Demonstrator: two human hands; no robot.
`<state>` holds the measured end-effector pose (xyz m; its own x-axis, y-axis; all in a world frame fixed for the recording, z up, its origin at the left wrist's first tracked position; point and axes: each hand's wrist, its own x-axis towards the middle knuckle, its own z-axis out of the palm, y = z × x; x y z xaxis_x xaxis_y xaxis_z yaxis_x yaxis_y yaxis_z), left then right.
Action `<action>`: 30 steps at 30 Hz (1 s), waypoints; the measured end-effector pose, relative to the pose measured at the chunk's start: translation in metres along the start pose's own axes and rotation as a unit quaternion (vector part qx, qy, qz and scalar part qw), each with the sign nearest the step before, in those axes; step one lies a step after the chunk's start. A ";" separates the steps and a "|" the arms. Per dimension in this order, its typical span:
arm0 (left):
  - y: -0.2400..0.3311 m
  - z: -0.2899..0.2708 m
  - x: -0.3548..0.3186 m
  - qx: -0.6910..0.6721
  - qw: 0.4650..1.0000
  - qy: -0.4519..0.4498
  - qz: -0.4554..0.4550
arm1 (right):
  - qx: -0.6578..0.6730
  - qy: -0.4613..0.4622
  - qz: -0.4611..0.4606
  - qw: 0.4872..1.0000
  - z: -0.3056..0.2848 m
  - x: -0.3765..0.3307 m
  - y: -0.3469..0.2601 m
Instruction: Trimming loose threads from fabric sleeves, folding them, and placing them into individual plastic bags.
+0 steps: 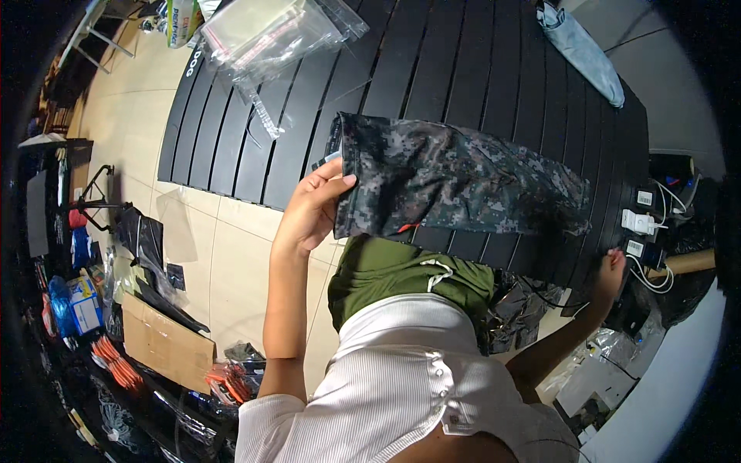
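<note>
A dark digital-camouflage garment (463,177) lies lengthwise across the black slatted table (432,69), with a small red mark on its near edge. My left hand (312,202) pinches its left end, thumb on top and fingers tucked at the opening. A bit of pale label shows by those fingers. Off the garment's right end, at the table's right edge, is my right hand (612,270). Its fingers are curled together, and it does not touch the garment. Whatever it may hold is too small to make out.
Clear plastic bags (270,35) are piled at the table's far left. A light blue folded bundle (583,58) rests at the far right. White plugs and cables (641,224) sit beside my right hand. Cardboard (168,343) and orange packets (116,363) lie at the lower left.
</note>
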<state>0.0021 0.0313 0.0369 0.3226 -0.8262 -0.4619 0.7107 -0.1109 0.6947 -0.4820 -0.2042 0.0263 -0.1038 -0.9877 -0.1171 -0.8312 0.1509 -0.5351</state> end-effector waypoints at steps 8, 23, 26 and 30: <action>0.001 0.016 -0.008 -0.044 0.998 -0.009 -0.043 | 0.570 -0.136 0.047 0.809 0.082 -0.072 -0.150; 0.007 0.039 -0.027 0.023 0.998 0.016 -0.060 | 0.025 -0.172 -0.586 0.791 0.105 -0.131 -0.273; 0.005 0.033 -0.026 0.041 0.997 0.017 -0.066 | 0.003 -0.165 -0.608 0.777 0.103 -0.128 -0.276; 0.008 0.036 -0.027 0.057 0.996 0.011 -0.075 | -0.020 -0.136 -0.644 0.752 0.103 -0.125 -0.275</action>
<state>-0.0234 0.0330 0.0746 0.2325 -0.7835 -0.5763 0.6774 -0.2948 0.6740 -0.1843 -0.1180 0.1022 0.9131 -0.2675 0.3079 -0.1629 -0.9313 -0.3258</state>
